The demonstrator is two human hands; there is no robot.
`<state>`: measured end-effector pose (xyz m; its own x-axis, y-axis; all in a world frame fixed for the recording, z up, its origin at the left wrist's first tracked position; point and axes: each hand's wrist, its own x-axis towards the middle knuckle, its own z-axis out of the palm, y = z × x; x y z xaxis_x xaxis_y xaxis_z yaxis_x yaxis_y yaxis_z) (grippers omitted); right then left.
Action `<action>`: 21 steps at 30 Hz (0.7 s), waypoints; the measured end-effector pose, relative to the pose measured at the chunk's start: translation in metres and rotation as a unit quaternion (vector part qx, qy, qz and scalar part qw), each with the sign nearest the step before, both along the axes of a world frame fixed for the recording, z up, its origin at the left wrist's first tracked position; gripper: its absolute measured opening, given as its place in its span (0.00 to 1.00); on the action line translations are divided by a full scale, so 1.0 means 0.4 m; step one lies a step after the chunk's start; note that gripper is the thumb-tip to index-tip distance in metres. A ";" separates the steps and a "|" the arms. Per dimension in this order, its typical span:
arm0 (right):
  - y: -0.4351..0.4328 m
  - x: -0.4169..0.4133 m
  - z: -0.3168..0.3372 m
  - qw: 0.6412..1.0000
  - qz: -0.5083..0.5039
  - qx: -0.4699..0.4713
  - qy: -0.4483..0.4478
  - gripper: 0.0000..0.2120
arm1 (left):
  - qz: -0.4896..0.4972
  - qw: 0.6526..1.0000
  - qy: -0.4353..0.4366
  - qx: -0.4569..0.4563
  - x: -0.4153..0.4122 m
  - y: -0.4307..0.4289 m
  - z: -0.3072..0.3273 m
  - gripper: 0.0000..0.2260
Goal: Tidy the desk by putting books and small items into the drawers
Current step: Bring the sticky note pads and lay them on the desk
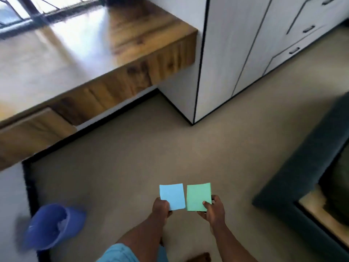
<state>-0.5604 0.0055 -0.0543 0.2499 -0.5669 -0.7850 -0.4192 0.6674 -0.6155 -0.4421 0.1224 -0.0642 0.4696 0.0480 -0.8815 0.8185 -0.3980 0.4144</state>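
A person stands on the beige floor [151, 148], holding two sticky-note pads side by side at waist height, well apart from the wooden desk surface [56, 59]. The left hand [161, 207] grips the blue pad [172, 195] by its lower corner, fingers [164, 203] curled round it. The right hand [213, 209] pinches the green pad [197, 195]. A drawer [35, 129] juts from the desk's edge, and a blue bin [51, 225] sits below.

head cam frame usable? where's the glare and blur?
Head view: window glare washes out the desk top; motion blur smears the desk's front edge and the blue bin at lower left; the blue pad in the left hand and the green pad in the right hand are fairly sharp; wide-angle distortion tilts the cabinet edges.
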 end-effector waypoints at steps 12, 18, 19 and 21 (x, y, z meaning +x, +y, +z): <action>0.273 0.760 0.298 0.948 0.265 -0.139 -0.104 0.09 | 0.110 0.946 -0.304 0.022 0.609 0.371 0.294 0.16; 0.442 1.100 0.466 0.885 0.369 -0.229 -0.170 0.13 | 0.198 0.885 -0.414 0.079 0.892 0.567 0.502 0.20; 0.469 1.146 0.483 0.874 0.383 -0.240 -0.180 0.14 | 0.216 0.882 -0.409 0.092 0.935 0.601 0.511 0.20; 0.528 1.237 0.510 0.857 0.410 -0.252 -0.186 0.17 | 0.237 0.878 -0.397 0.121 1.012 0.676 0.526 0.20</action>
